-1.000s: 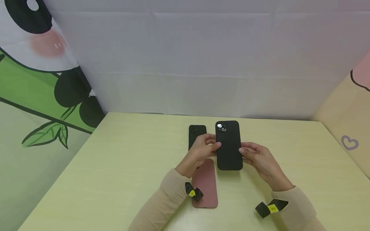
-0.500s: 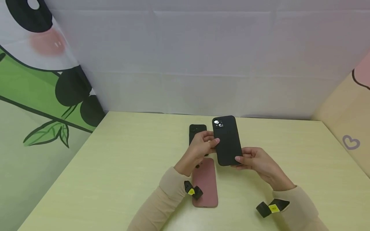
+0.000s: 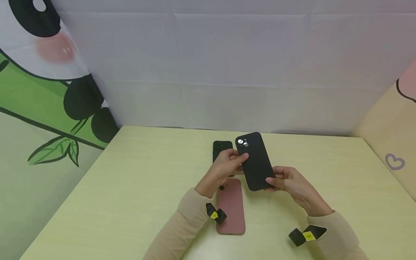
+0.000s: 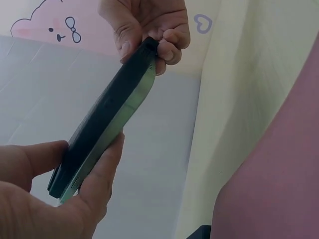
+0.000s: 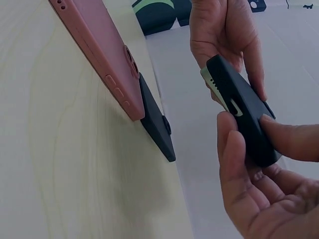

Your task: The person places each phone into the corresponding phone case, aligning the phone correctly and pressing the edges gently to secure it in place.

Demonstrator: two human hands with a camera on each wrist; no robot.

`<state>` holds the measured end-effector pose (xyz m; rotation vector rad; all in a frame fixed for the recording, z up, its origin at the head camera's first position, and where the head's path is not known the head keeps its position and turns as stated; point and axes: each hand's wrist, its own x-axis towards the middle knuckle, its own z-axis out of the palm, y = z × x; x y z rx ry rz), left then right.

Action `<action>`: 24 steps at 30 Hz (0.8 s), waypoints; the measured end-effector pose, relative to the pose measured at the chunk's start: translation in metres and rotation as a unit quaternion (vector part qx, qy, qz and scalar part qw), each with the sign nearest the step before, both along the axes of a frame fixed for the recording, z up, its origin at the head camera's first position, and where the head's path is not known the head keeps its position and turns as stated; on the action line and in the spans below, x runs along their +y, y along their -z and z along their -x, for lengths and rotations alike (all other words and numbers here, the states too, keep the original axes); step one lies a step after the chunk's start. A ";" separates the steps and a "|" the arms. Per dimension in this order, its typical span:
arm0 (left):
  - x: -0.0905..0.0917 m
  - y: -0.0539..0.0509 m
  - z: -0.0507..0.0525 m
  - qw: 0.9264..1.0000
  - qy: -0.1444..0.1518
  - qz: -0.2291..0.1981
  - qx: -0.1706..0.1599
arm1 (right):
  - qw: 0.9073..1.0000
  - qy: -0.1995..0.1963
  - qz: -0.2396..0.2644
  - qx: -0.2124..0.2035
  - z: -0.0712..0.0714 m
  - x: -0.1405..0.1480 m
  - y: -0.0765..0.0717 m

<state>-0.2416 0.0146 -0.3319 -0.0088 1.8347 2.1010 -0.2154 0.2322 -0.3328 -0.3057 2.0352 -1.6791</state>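
Note:
A light green phone [image 4: 130, 105] is partly seated in a black phone case [image 3: 257, 164]; its bare edge shows along one long side in the left wrist view. My left hand [image 3: 224, 169] pinches the left side, thumb on the case's back. At the lower right corner my right hand [image 3: 289, 186] grips the case [image 5: 251, 119], thumb on the back and fingers behind. Both hands hold it tilted, off the table. The phone's screen faces away from the head view. Beneath the left wrist lies a pink phone case [image 3: 231, 211], its upper left partly covered.
Another black phone or case [image 3: 222, 145] lies behind the left hand, partly hidden by it. The pale wood-look table [image 3: 146, 173] meets a white cloth wall [image 3: 208, 104] at the back. Printed panels stand at both sides.
The cased phone has tilted, its top going left and its bottom right. My right hand has slid from the right side down to the lower right corner. My left hand keeps its grip.

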 end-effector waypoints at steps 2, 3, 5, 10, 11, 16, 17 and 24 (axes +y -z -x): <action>0.000 0.001 0.000 1.000 -0.007 0.001 0.007 | 1.000 0.000 -0.001 0.002 0.000 -0.001 -0.001; 0.000 0.002 0.000 1.000 -0.011 0.003 0.013 | 1.000 0.002 -0.002 0.003 0.000 -0.001 -0.002; 0.001 0.002 0.000 1.000 -0.019 0.003 0.020 | 1.000 0.010 -0.005 0.003 0.000 -0.003 -0.003; 0.002 -0.001 -0.002 0.999 -0.037 0.003 0.021 | 1.000 0.027 0.004 -0.008 0.000 -0.005 -0.004; 0.002 -0.001 -0.002 0.999 -0.042 0.003 0.019 | 0.999 0.031 0.010 -0.013 0.000 -0.006 -0.004; 0.004 -0.002 -0.003 0.998 -0.068 0.008 0.018 | 0.996 0.039 0.055 -0.052 -0.001 -0.009 -0.003; 0.004 -0.002 -0.003 0.997 -0.073 0.008 0.018 | 0.996 0.036 0.063 -0.058 -0.001 -0.010 -0.002; 0.010 -0.003 -0.006 0.995 -0.096 -0.013 0.019 | 0.991 0.039 0.095 -0.081 -0.004 -0.015 0.000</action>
